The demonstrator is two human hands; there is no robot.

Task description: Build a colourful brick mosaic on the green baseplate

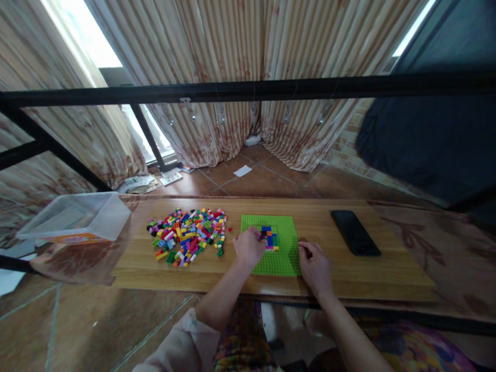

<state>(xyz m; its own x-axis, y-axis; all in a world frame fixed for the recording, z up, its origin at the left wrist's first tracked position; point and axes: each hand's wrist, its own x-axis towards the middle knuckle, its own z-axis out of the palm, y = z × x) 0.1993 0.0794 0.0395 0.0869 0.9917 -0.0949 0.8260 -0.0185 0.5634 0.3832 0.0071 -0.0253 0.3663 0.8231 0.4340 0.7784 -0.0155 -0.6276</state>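
Observation:
A green studded baseplate (pixel 284 263) lies flat on the wooden tabletop. Near its middle is a patch of toy bricks (pixel 270 240) in blue, green, orange, pink and yellow. My left hand (pixel 248 248) reaches over the plate's left part, its fingers pinched together at the left side of that patch. Whatever sits between those fingertips is too small and covered to make out. At the plate's right edge, my right hand (pixel 316 266) is closed, with thumb and curled fingers on the rim. To the left spreads a loose pile of mixed-colour bricks (pixel 189 235).
A black phone (pixel 355 232) lies on the table's right part. Beyond the left end stands a clear plastic bin (pixel 83 217). One small red brick (pixel 230 229) lies between pile and plate. A black metal rail (pixel 248 91) crosses behind the table, before striped curtains.

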